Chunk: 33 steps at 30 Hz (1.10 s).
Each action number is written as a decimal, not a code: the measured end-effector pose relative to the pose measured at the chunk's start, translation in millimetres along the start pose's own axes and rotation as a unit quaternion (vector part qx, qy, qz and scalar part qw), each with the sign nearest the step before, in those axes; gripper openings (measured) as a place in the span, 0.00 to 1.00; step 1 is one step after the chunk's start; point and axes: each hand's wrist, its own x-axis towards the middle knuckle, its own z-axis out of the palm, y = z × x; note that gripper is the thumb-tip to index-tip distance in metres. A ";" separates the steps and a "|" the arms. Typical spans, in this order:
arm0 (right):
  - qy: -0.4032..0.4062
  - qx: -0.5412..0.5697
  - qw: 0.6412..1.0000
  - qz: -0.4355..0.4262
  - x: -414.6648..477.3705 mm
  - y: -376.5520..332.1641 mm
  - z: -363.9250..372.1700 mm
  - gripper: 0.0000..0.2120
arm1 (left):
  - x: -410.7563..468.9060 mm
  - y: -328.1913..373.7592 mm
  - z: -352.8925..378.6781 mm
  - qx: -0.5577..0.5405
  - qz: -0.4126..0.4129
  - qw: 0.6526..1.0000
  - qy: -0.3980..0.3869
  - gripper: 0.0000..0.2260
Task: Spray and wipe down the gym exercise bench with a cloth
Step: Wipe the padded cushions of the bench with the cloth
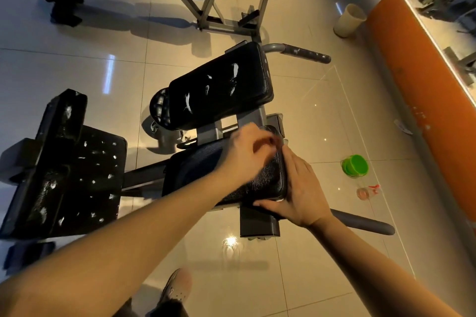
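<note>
Right grip (301,188) presses straight-fingered against the seat pad (206,170); left grip (247,152) beside it is blurred, hold unclear. Probably wiping; the streaked backrest (221,85) beyond likely comes next.

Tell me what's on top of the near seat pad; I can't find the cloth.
On the seat pad: the left hand, blurred, over the far corner; the right hand along the right edge. No cloth shows; anything under the hands is covered.

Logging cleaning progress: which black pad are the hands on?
The near seat pad: the left hand and right hand are at its right end; the tilted back pad is untouched.
</note>
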 end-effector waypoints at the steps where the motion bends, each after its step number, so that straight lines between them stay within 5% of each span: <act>1: 0.000 -0.005 1.000 -0.002 -0.2 0.4 0.6 0.61 | -22.5 2.4 -3.4 0.004 0.050 0.998 -0.047 0.09; 4: 0.005 -0.010 1.000 -0.010 -0.5 0.1 0.8 0.61 | -60.4 -14.3 -18.0 0.028 0.124 0.987 -0.097 0.11; 10: -0.004 -0.005 1.000 0.002 0.1 1.2 1.1 0.62 | -16.7 -52.3 -18.7 0.060 -0.137 0.981 0.126 0.07; 17: -0.009 0.013 1.000 -0.005 4.2 3.1 3.2 0.60 | -65.7 -16.3 -2.4 0.006 -0.014 0.999 0.047 0.08; 23: 0.000 0.020 1.000 -0.009 3.8 0.8 0.5 0.61 | -94.3 -139.4 -74.8 0.172 -0.196 0.963 0.064 0.06; 26: 0.002 0.014 1.000 -0.012 3.9 -0.7 0.2 0.61 | -89.2 -128.5 -71.3 0.152 -0.259 0.949 0.094 0.06; 33: -0.005 0.015 1.000 -0.011 2.2 -2.2 0.0 0.57 | -59.5 22.3 9.7 0.001 -0.047 0.999 0.021 0.08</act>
